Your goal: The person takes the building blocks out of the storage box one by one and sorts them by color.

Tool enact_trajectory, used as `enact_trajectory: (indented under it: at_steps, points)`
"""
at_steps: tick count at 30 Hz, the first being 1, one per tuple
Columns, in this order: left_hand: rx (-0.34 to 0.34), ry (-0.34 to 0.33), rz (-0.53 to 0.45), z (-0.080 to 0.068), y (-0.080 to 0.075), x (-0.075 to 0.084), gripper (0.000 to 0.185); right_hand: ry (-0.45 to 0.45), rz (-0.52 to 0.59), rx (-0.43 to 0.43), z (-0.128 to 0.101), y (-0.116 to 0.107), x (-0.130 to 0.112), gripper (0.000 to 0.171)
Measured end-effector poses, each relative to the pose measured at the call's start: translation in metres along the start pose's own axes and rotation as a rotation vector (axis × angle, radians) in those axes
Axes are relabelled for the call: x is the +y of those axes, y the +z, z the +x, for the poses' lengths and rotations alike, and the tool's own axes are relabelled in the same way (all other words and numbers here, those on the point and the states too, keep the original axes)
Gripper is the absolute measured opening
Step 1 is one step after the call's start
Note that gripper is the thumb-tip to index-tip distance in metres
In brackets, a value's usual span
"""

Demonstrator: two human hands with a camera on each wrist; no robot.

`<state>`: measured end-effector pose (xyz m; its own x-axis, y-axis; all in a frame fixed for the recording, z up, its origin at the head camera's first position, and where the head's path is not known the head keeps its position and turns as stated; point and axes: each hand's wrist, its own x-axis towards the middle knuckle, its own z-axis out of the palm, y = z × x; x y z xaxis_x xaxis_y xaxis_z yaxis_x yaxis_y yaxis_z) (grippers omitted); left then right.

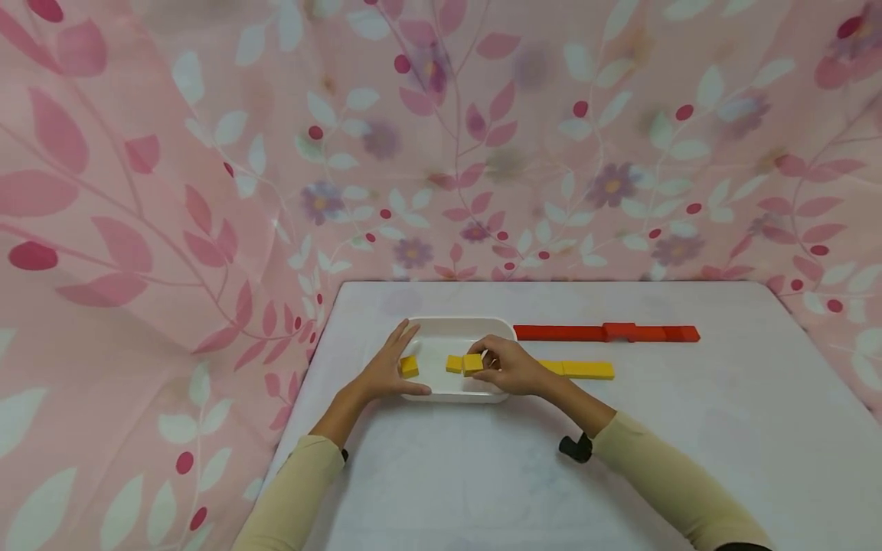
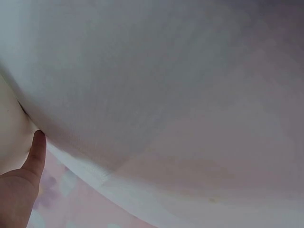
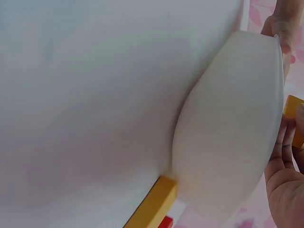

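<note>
Right hand [image 1: 508,366] pinched yellow block [image 1: 472,363] over white tray [image 1: 455,329]; best lowered flat beside second block [image 1: 453,363], fingers released only once seated. Left hand [image 1: 387,372] lay with fingers straight against tray's left rim, steadying it.

Counted: three yellow blocks in tray, third [image 1: 409,366] at left; one yellow bar [image 1: 579,370] and one red bar [image 1: 606,333] on table [image 1: 689,428].
</note>
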<state>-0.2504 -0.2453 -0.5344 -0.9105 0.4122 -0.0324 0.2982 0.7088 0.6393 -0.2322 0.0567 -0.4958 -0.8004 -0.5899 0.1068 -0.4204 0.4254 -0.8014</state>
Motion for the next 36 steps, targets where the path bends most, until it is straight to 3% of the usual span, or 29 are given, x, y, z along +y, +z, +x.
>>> enact_trajectory:
  at_steps: [9,28,36]
  points:
    - [-0.009,0.009,-0.004,0.000,0.002,0.001,0.126,0.072,-0.013,0.027,-0.029,-0.031,0.008,0.034]
    - [-0.034,-0.034,0.015,0.001,-0.002,0.003,0.124,0.129,-0.155,0.134,-0.089,-0.087,0.061,0.034]
    - [-0.027,-0.015,0.039,0.000,-0.004,0.005,0.126,0.199,-0.217,0.175,-0.113,-0.118,0.086,0.036]
